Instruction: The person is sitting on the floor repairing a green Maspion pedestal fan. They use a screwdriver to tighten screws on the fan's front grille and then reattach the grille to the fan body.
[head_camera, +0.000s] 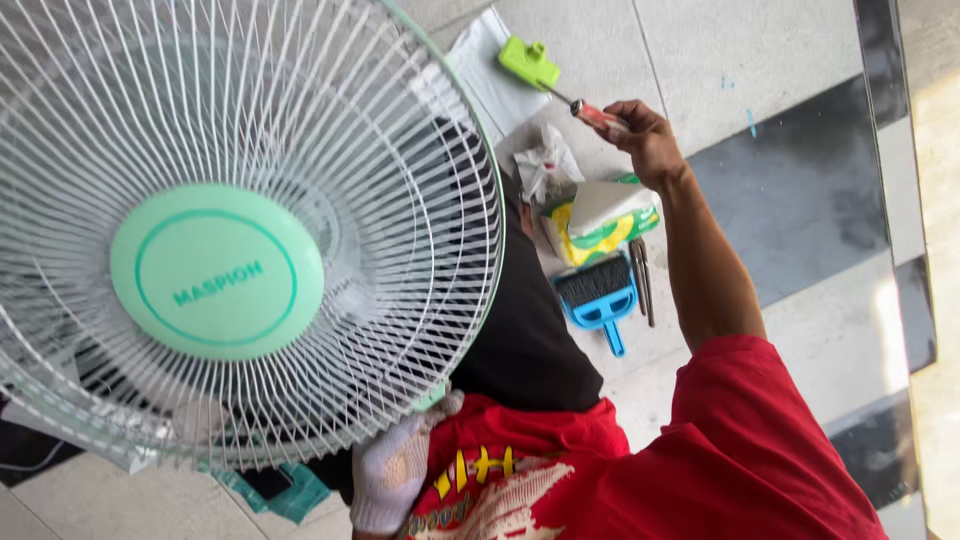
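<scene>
**Head view: you're taking up the screwdriver while steadying the fan.**
Your right hand (648, 140) is closed around the handle of the screwdriver (598, 114), which is low over the floor (760, 60) beyond a tissue pack (600, 220) and a blue brush (598, 290). Its long axis runs diagonally, with the tip pointing up-left at a green piece (530, 62). Your gloved left hand (395, 470) rests against the lower rim of the fan (215, 270), but I can't tell whether it grips. The grille faces you. Judging by this, next you need a firm hold and a clean lift clear of the green piece.
</scene>
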